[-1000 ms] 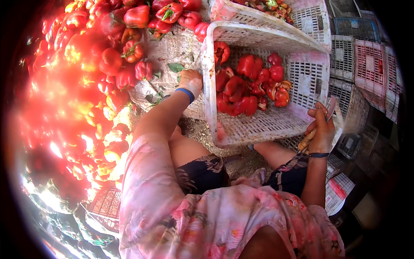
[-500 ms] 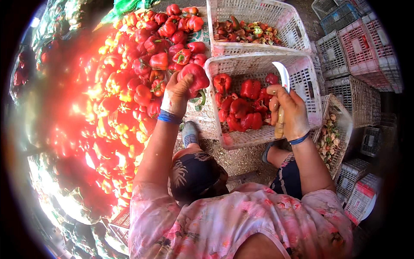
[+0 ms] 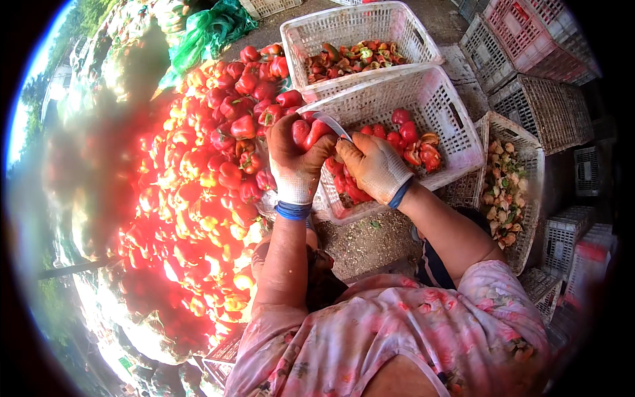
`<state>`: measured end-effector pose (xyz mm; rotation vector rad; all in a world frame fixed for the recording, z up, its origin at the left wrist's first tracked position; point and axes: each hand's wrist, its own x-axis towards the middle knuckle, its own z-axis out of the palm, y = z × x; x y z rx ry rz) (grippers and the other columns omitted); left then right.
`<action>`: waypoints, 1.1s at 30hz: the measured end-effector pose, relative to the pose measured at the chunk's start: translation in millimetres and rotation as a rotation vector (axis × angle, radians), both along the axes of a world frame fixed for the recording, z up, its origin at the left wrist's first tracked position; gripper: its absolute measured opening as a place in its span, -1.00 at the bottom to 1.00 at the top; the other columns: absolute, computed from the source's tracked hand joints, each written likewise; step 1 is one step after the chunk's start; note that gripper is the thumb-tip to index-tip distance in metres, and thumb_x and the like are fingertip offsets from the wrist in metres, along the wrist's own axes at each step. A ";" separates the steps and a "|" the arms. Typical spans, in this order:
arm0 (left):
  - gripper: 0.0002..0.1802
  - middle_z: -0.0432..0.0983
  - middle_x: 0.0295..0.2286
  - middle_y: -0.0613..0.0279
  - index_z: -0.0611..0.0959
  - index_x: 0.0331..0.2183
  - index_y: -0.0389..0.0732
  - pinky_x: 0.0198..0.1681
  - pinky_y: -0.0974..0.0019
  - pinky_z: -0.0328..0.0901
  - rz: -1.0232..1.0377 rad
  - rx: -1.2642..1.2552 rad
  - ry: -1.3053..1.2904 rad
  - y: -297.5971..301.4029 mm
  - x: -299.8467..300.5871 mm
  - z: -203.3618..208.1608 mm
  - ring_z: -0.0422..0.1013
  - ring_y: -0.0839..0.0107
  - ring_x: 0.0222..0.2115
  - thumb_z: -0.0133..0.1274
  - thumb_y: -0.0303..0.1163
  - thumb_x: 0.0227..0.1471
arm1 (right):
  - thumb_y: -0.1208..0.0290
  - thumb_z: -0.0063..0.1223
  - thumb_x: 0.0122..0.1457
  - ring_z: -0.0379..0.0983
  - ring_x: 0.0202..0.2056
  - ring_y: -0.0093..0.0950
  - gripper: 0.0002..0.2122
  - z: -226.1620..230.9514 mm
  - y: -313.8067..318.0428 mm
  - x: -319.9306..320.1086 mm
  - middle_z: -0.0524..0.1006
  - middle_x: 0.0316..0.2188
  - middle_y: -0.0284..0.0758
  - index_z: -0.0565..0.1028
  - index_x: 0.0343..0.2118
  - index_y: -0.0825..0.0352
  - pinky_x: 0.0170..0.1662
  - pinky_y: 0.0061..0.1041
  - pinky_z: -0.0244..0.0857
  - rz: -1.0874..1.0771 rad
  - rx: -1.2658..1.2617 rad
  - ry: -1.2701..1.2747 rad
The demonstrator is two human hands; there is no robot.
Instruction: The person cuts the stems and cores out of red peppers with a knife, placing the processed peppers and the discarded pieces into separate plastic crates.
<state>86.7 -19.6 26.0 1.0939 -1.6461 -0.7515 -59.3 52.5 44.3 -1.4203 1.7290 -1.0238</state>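
My left hand [image 3: 291, 165], in a white glove with a stained orange-brown palm, is wrapped around a red bell pepper [image 3: 304, 134]. A matching glove covers my right hand [image 3: 378, 169], which is closed on a curved knife [image 3: 333, 125]. The knife's blade lies against the pepper's right side; most of its handle is hidden in my fist. Both hands are close together over the left part of a white plastic crate [image 3: 433, 92]. Inside that crate lie several red peppers [image 3: 409, 132], some of them cut open.
A large heap of red peppers [image 3: 198, 169] spreads along my left, partly washed out by glare. Behind the near crate, another white crate [image 3: 370, 18] holds pepper pieces. To my right, a crate [image 3: 537, 192] contains pale scraps, with stacked crates [image 3: 552, 109] beyond. Green netting [image 3: 208, 33] lies at the far left.
My right hand has moved left with the knife, bringing its blade from above the crate to the pepper. My left hand still holds the pepper, now closer to the right hand. The view has shifted.
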 end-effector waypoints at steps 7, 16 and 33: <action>-0.33 0.43 -0.19 -0.06 0.49 -0.12 -0.26 -0.07 0.07 0.31 -0.042 -0.328 -0.274 -15.8 -28.2 -2.7 0.38 -0.04 -0.16 0.39 -0.26 -0.30 | 0.11 -0.06 0.28 0.48 -0.27 0.03 -0.64 -35.7 -17.1 -25.2 0.53 -0.41 0.06 0.50 -0.34 0.40 -0.24 -0.12 0.32 0.007 0.100 -0.091; -0.53 0.54 -0.21 0.20 0.51 -0.07 -0.27 -0.25 0.27 0.44 -0.111 0.565 0.849 -34.8 -29.7 -36.9 0.49 0.38 -0.25 0.11 -0.09 0.16 | 0.14 0.01 0.24 0.49 -0.35 -0.01 -0.69 -27.7 -0.9 -15.1 0.52 -0.44 0.00 0.50 -0.38 0.35 -0.29 -0.14 0.35 0.075 0.090 0.209; -0.55 0.52 -0.35 0.26 0.52 -0.09 -0.25 -0.37 0.37 0.42 -0.501 0.909 0.441 -6.4 -66.3 -39.0 0.46 0.48 -0.36 0.12 -0.11 0.13 | 0.28 0.32 0.00 0.49 -0.39 -0.60 -0.67 -26.9 -13.2 -56.5 0.59 -0.36 -0.35 0.56 -0.23 0.38 -0.33 -0.54 0.42 -0.210 0.051 -0.685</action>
